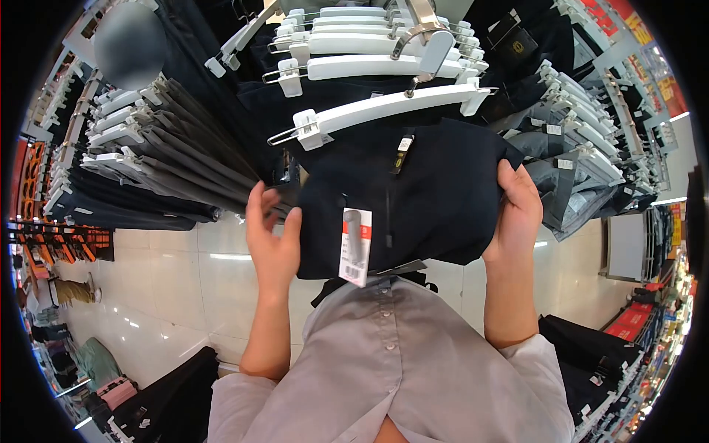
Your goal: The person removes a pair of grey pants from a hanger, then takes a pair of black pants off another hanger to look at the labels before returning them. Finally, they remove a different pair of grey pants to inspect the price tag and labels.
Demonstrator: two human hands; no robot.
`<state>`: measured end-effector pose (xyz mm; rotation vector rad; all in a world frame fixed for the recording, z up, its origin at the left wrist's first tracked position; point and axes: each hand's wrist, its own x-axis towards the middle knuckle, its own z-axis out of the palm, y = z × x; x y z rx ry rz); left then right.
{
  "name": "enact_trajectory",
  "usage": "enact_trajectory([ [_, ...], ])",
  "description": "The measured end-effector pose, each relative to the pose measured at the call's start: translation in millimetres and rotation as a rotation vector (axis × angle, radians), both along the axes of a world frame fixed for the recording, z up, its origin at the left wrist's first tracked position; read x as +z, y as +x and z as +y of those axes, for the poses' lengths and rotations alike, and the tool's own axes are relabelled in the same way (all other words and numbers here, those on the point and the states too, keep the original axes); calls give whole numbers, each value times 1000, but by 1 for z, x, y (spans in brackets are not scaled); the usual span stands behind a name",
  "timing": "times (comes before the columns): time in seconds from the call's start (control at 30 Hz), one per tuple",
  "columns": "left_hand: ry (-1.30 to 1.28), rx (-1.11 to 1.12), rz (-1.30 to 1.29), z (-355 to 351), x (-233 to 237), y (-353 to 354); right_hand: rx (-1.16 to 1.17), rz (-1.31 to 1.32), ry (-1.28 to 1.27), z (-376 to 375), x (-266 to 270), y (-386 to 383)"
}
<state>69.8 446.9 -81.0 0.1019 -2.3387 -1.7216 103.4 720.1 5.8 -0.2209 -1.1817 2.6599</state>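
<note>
Dark folded trousers are spread in front of my body, below a white hanger. A white and red price tag hangs on their front, and a small black label sits near their top. My right hand grips the right edge of the trousers, thumb on the front. At the left edge, my left hand has its fingers and thumb apart, beside the fabric; its fingers are slightly blurred.
More white hangers hang on the rail above. Grey trousers hang at the left, grey garments at the right. Dark garments are at the lower left. A person's legs show at the far left on the tiled floor.
</note>
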Motion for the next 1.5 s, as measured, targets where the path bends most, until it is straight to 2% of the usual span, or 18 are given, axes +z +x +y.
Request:
enact_trajectory([
  [0.03, -121, 41, 142, 1, 1, 9, -13, 14, 15, -4, 3, 2],
  [0.1, -38, -58, 237, -1, -3, 41, -34, 43, 44, -12, 7, 6],
  [0.17, -2, -324, 171, 5, 7, 71, -48, 70, 69, -19, 9, 10],
  [0.23, -154, -462, 126, 28, 17, 81, -51, 101, 88, -27, 11, 13],
  [0.33, -263, -404, 96, 51, 6, 79, -61, 152, 112, -40, 16, 16],
  [0.43, -238, -233, 231, 58, -10, 70, -95, 203, 145, -45, 21, 16],
  [0.53, -231, -164, 260, 58, 6, 68, -128, 244, 130, -49, 22, 13],
  [0.63, -148, -232, 345, 56, 32, 76, -159, 234, 107, -52, 22, 12],
  [0.73, -215, -229, 280, 62, 33, 62, -121, 220, 81, -57, 22, 13],
  [0.83, -214, -148, 366, 64, 18, 47, -101, 243, 97, -61, 22, 12],
  [0.93, -71, -253, 319, 52, 11, 34, -157, 227, 122, -59, 26, 10],
  [1.07, 482, -502, 65, 19, 10, 28, -232, 180, 68, -49, 32, 5],
  [1.1, 861, -473, -97, 17, 12, 30, -220, 190, 66, -46, 30, 4],
  [1.2, 1077, -392, -290, 11, 25, 25, -206, 181, 64, -44, 26, 1],
  [1.5, 1080, -293, -366, 16, 27, 20, -222, 147, 91, -43, 23, -4],
])
